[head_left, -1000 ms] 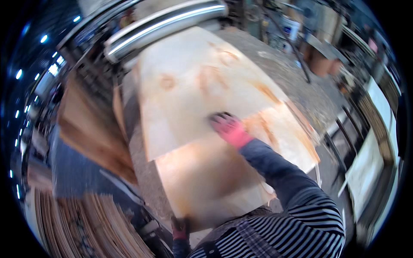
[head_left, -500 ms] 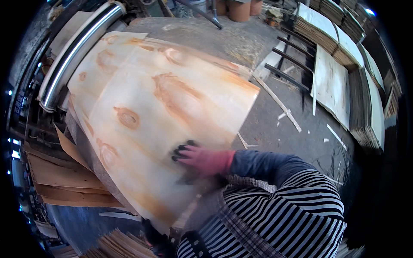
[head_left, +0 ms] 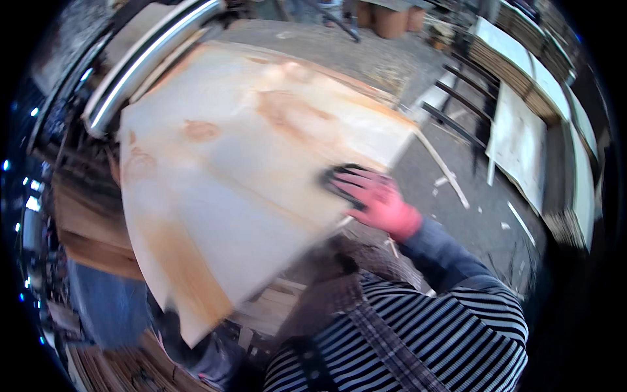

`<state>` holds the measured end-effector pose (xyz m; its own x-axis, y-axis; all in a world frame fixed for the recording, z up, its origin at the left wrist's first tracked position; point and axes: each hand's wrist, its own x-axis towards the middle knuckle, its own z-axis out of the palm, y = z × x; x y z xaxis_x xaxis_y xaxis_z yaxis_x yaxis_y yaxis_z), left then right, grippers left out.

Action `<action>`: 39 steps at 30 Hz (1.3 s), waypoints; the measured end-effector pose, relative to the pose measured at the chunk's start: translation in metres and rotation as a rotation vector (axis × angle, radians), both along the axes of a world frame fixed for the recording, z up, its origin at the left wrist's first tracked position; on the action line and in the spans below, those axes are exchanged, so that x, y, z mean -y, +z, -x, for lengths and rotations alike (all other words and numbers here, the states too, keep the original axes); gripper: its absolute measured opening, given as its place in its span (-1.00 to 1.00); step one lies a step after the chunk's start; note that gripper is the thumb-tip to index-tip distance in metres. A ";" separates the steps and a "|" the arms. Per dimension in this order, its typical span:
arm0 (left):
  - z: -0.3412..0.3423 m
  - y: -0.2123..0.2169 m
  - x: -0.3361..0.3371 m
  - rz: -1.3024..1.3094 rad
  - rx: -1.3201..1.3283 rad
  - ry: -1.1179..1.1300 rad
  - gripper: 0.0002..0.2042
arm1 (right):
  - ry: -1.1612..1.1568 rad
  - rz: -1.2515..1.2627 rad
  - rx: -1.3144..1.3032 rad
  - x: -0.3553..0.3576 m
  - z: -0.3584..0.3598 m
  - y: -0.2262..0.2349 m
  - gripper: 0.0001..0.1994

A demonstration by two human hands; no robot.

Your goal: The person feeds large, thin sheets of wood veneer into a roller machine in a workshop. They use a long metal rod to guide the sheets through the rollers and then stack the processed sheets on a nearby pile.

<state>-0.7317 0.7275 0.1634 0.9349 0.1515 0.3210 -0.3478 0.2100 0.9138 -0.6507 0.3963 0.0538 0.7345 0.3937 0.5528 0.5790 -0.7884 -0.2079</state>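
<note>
A large pale wood veneer sheet (head_left: pixel 261 157) with orange-brown knots and streaks spreads before me, its near end bent and raised. My right hand (head_left: pixel 375 196), in a pink glove with black fingers, rests on top by the sheet's right edge. Its fingers are stretched out and a little blurred. At the near left corner is my left hand (head_left: pixel 164 320), dark-gloved, with the sheet's edge pinched in it; most of that hand is hidden behind the veneer.
A shiny metal roller (head_left: pixel 157 62) lies beyond the sheet at upper left. Brown sheets (head_left: pixel 91 215) hang over at left, with stacked veneer (head_left: pixel 124 369) below. Dark metal bars (head_left: pixel 457 108) and tall veneer stacks (head_left: pixel 555 144) stand right. Wood strips (head_left: pixel 444 163) litter the floor.
My right hand has slid right and away from me to the sheet's edge. My left hand has moved left and up, and the near end of the veneer has lifted and shifted left.
</note>
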 end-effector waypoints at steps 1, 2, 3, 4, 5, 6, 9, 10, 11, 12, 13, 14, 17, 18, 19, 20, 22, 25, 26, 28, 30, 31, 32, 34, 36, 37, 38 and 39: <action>0.008 -0.009 -0.009 -0.008 -0.011 -0.015 -0.53 | 0.049 0.009 0.027 0.005 0.011 0.024 -0.43; 0.013 -0.019 -0.017 -0.014 -0.025 -0.028 -0.51 | 0.104 0.019 0.055 0.010 0.021 0.044 -0.44; 0.027 -0.023 -0.028 -0.047 -0.077 0.044 -0.50 | 0.184 0.041 0.034 0.007 0.026 0.063 -0.45; 0.029 -0.036 -0.033 -0.065 -0.144 0.086 -0.48 | 0.225 0.078 0.004 0.008 0.026 0.070 -0.46; 0.026 -0.049 -0.041 -0.095 -0.210 0.134 -0.46 | 0.221 0.081 0.004 0.002 0.016 0.069 -0.45; 0.022 -0.067 -0.049 -0.143 -0.285 0.187 -0.44 | 0.210 0.093 0.001 -0.002 0.007 0.070 -0.45; -0.010 -0.148 -0.075 -0.516 -0.479 0.309 -0.38 | 0.129 0.141 -0.018 -0.016 -0.037 0.057 -0.49; -0.008 -0.175 -0.083 -0.731 -0.549 0.374 -0.36 | 0.132 0.153 -0.015 -0.027 -0.056 0.051 -0.52; -0.007 -0.201 -0.085 -0.925 -0.615 0.411 -0.34 | 0.145 0.146 -0.013 -0.036 -0.075 0.043 -0.55; -0.012 -0.224 -0.079 -1.078 -0.704 0.426 -0.32 | 0.151 0.143 -0.010 -0.044 -0.095 0.035 -0.58; -0.006 -0.273 -0.077 -0.963 -0.441 0.580 -0.28 | 0.173 0.156 -0.064 -0.055 -0.112 0.031 -0.61; -0.011 -0.274 -0.059 -0.692 -0.653 0.435 -0.25 | 0.184 0.163 -0.047 -0.062 -0.131 0.022 -0.59; -0.023 -0.254 -0.035 -0.570 -0.768 0.473 -0.39 | 0.205 0.194 -0.026 -0.082 -0.190 -0.004 -0.54; -0.020 -0.263 -0.041 -0.497 -0.728 0.484 -0.42 | 0.217 0.156 -0.027 -0.091 -0.208 -0.008 -0.55; -0.019 -0.263 -0.044 -0.446 -0.738 0.473 -0.44 | 0.231 0.119 -0.032 -0.101 -0.225 -0.013 -0.55; -0.018 -0.262 -0.046 -0.397 -0.745 0.459 -0.47 | 0.239 0.082 -0.038 -0.110 -0.241 -0.018 -0.55; -0.018 -0.250 -0.045 -0.437 -0.719 0.459 -0.52 | 0.212 0.062 -0.098 -0.128 -0.277 -0.026 -0.55; -0.029 -0.207 -0.038 -0.554 -0.652 0.544 -0.63 | 0.121 0.053 -0.214 -0.155 -0.323 -0.031 -0.54; -0.031 -0.199 -0.034 -0.488 -0.644 0.598 -0.67 | 0.040 0.106 -0.168 -0.163 -0.340 -0.048 -0.52; -0.033 -0.190 -0.040 -0.615 -0.664 0.590 -0.69 | 0.000 0.099 -0.121 -0.170 -0.335 -0.058 -0.47; -0.047 -0.150 -0.037 -0.666 -0.827 0.499 -0.73 | 0.067 -0.029 -0.125 -0.177 -0.305 -0.057 -0.43; -0.044 -0.155 -0.042 -0.347 -0.774 0.447 -0.73 | 0.169 -0.014 -0.176 -0.177 -0.279 -0.046 -0.39; -0.042 -0.159 -0.047 -0.034 -0.702 0.392 -0.74 | 0.290 -0.012 -0.231 -0.169 -0.256 -0.040 -0.37; -0.049 -0.149 -0.053 -0.179 -0.733 0.303 -0.76 | 0.457 0.016 -0.357 -0.137 -0.198 -0.033 -0.30; -0.046 -0.186 -0.073 -0.588 -0.313 0.165 -0.75 | 0.552 0.048 -0.473 -0.098 -0.148 -0.036 -0.24; -0.058 -0.162 -0.061 -0.439 -0.328 0.141 -0.75 | 0.583 0.083 -0.530 -0.078 -0.129 -0.042 -0.22; -0.072 -0.131 -0.042 -0.292 -0.343 0.120 -0.75 | 0.531 0.116 -0.530 -0.066 -0.110 -0.046 -0.21; -0.084 -0.117 -0.029 -0.403 -0.157 0.132 -0.75 | 0.477 0.148 -0.527 -0.056 -0.092 -0.045 -0.20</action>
